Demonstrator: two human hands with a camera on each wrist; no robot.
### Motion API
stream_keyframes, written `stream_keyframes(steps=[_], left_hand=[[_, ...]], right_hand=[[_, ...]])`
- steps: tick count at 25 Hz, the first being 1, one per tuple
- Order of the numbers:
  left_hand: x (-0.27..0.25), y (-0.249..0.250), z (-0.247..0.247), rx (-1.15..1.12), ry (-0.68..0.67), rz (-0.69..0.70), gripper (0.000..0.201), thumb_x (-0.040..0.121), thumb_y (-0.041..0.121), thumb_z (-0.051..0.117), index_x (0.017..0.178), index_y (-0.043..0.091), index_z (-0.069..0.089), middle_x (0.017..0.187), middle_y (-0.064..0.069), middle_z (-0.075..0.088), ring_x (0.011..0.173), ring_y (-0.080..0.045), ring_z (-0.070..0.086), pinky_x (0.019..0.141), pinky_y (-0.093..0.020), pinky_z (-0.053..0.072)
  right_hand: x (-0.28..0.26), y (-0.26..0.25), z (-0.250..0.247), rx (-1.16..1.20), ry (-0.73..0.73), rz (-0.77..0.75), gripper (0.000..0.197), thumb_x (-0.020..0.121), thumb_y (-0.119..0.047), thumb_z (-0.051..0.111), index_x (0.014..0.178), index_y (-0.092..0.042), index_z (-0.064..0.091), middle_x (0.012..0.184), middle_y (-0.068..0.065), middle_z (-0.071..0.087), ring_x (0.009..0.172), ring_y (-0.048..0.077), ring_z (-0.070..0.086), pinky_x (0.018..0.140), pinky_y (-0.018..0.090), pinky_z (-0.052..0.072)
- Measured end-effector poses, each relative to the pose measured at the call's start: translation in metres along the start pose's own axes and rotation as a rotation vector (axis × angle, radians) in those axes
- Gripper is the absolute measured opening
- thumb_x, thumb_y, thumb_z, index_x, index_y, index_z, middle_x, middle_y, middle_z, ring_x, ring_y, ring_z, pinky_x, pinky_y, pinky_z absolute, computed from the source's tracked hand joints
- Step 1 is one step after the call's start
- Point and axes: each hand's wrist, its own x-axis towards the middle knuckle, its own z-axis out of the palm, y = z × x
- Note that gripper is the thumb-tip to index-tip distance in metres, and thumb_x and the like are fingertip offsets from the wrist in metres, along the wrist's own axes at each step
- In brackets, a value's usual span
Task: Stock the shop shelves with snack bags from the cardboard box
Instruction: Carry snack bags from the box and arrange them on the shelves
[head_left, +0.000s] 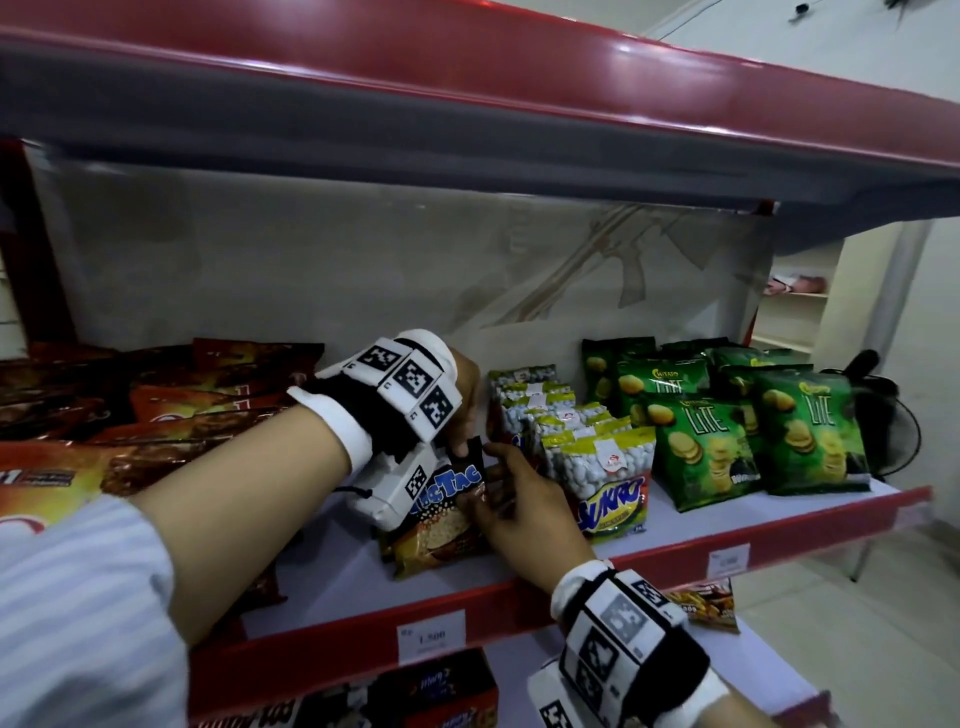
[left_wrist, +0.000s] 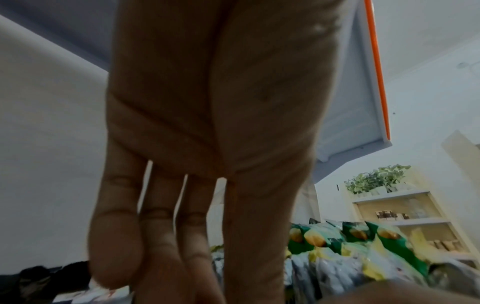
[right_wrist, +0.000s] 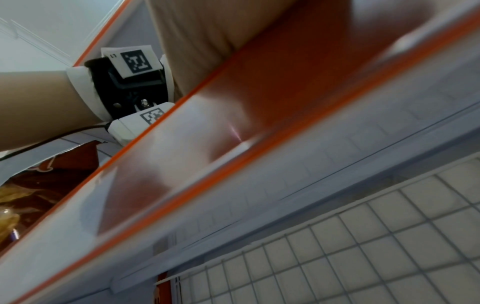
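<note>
Tic Tac bag (head_left: 451, 512): stood upright on the shelf (head_left: 332, 577), at 9 o'clock of the Sukro bags (head_left: 602, 480), likely to start a facing row.
Left hand (head_left: 465, 397): top edge pinched, steadying.
Right hand (head_left: 524, 506): fingers (head_left: 498, 452) laid straight against the bag's side, squaring it.

A: Which colours are seen on the shelf edge (head_left: 644, 558)?
B: Red. The chip bags (head_left: 810, 431) are printed green; the nut bags (head_left: 602, 488) yellow.
A: And the wrist bands (head_left: 410, 387)?
B: White, patterned with black squares.
</note>
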Motion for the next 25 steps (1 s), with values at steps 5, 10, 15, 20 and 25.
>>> stream_keyframes(steps=[5,10,15,20,25], left_hand=[[0.000,0.004,0.013,0.029,0.053,-0.029,0.011,0.087,0.012,0.066,0.079,0.011,0.059,0.073,0.000,0.054,0.058,-0.002,0.056,0.055,-0.008,0.042],[-0.021,0.012,0.018,-0.049,0.262,-0.031,0.014,0.086,0.015,0.065,0.093,0.003,0.069,0.099,-0.009,0.068,0.084,-0.020,0.061,0.070,-0.018,0.046],[-0.049,0.018,0.038,-0.234,0.560,-0.185,0.021,0.087,0.024,0.063,0.106,0.015,0.066,0.118,-0.005,0.063,0.119,-0.027,0.050,0.095,-0.029,0.041],[-0.069,0.030,0.083,-0.318,0.653,-0.476,0.064,0.083,0.037,0.063,0.135,0.012,0.036,0.142,-0.014,0.032,0.134,-0.033,0.023,0.110,-0.036,0.023],[-0.075,0.036,0.127,-0.622,0.564,-0.541,0.091,0.077,0.024,0.073,0.140,0.015,0.007,0.140,-0.019,0.026,0.128,-0.037,0.038,0.106,-0.040,0.037]], right_hand=[[0.002,0.000,0.000,0.011,-0.042,0.050,0.056,0.084,-0.037,0.067,0.133,-0.026,0.043,0.104,-0.007,0.065,0.086,0.004,0.059,0.068,0.002,0.039],[0.001,-0.001,0.001,0.046,-0.065,0.106,0.074,0.076,-0.036,0.074,0.138,-0.027,0.034,0.107,-0.004,0.067,0.094,0.009,0.063,0.079,0.004,0.042],[0.000,-0.003,0.001,-0.012,-0.065,0.107,0.069,0.079,-0.035,0.071,0.137,-0.022,0.036,0.113,0.005,0.066,0.108,0.022,0.061,0.081,0.016,0.037],[0.001,-0.006,0.002,-0.044,-0.026,0.062,0.059,0.090,-0.036,0.058,0.140,-0.017,0.033,0.105,0.013,0.068,0.100,0.029,0.064,0.081,0.027,0.045],[0.002,-0.004,0.002,-0.048,-0.025,0.031,0.053,0.089,-0.028,0.062,0.134,-0.015,0.038,0.116,0.012,0.064,0.104,0.029,0.062,0.085,0.029,0.045]])
